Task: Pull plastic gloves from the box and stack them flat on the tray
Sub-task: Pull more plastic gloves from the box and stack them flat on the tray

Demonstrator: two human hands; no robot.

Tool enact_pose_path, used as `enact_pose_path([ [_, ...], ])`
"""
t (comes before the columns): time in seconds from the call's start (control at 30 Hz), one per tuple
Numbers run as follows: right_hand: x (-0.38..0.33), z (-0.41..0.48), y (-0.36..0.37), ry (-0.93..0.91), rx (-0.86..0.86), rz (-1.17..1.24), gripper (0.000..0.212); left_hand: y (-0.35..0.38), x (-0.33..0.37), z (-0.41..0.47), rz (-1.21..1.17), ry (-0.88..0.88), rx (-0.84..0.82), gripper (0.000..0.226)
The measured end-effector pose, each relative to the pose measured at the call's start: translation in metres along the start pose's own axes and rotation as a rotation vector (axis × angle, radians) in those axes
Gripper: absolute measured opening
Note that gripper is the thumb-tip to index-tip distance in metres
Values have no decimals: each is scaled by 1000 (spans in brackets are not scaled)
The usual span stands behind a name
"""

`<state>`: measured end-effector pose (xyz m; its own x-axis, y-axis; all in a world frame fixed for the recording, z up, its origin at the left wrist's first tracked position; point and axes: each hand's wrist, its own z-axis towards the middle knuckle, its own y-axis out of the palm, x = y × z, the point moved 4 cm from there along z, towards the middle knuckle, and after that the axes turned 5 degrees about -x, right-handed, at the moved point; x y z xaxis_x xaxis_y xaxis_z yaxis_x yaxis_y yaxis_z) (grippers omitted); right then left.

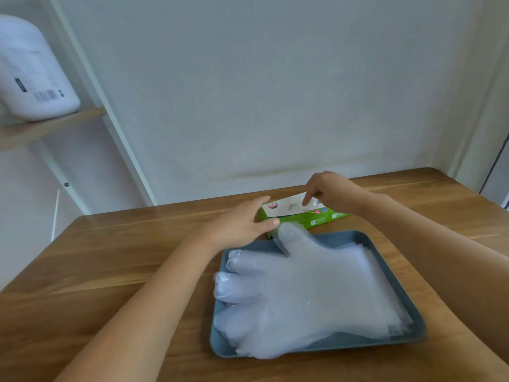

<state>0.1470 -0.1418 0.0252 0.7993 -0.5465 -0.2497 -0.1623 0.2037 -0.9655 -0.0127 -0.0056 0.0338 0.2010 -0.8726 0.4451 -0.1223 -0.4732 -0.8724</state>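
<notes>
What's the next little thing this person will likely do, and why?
Probably draw the right hand up and toward the tray, pulling the next glove out. Its fingertips are at the slot of the box, while the left hand grips that box by its end.

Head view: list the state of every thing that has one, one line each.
Glove box: lying flat on the table, top slot open.
Next glove: poking from the slot.
Tray: flat on the table, loaded.
Glove stack: flat on the tray, fingertips overhanging its left rim.
Left hand: grips the box's left end.
Right hand: pinches the next glove at the slot.
</notes>
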Motion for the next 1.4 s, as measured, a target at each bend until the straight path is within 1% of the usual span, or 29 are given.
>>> enact_pose_path([
  [0.07,-5,7,9,-42,-40,-10,20,12,-10,22,-11,-39,-61,64],
  [0.1,-8,8,13,-45,-54,-1,15,17,-13,31,-28,-63,-72,64],
  [0.2,-8,6,22,-13,-28,89,27,22,-16,51,-131,-84,4,65],
  [0.23,-6,3,24,-9,-1,140,27,22,-16,55,-160,-80,24,66],
  [0.27,-2,1,26,-2,14,169,24,24,-18,59,-181,-74,27,67],
  [0.33,4,-1,30,-12,28,138,15,30,-21,62,-200,-71,-19,69],
  [0.43,12,-4,37,-24,11,118,11,36,-23,64,-249,-85,-77,69],
  [0.53,19,-6,41,-15,35,176,10,36,-25,66,-276,-95,-89,70],
  [0.63,21,-10,36,9,98,304,18,36,-25,68,-286,-97,-99,70],
  [0.7,25,-13,33,49,155,439,21,37,-25,68,-286,-96,-98,70],
  [0.77,30,-16,28,103,246,588,17,37,-26,69,-281,-94,-88,71],
  [0.83,36,-20,24,135,312,651,13,37,-26,70,-278,-94,-82,71],
  [0.87,37,-21,24,128,321,662,10,38,-26,70,-276,-91,-79,71],
  [0.9,35,-21,24,115,304,675,5,38,-26,70,-276,-90,-77,71],
  [0.93,33,-22,24,95,264,660,5,38,-27,70,-280,-89,-76,71],
  [1.0,28,-20,30,40,179,498,27,38,-27,70,-289,-88,-76,72],
  [1.03,26,-18,34,21,154,401,32,39,-27,71,-292,-90,-78,72],
  [1.07,23,-17,36,9,155,331,29,39,-28,71,-293,-90,-78,72],
  [1.13,22,-16,37,1,201,280,16,40,-27,71,-289,-90,-75,71],
  [1.2,23,-16,36,13,254,337,9,40,-28,71,-290,-86,-71,72],
  [1.27,25,-17,34,44,278,489,5,41,-28,71,-300,-84,-69,72],
  [1.33,27,-17,34,64,279,609,7,41,-29,72,-295,-86,-67,73],
  [1.4,26,-17,33,67,280,646,8,41,-30,74,-299,-90,-67,74],
])
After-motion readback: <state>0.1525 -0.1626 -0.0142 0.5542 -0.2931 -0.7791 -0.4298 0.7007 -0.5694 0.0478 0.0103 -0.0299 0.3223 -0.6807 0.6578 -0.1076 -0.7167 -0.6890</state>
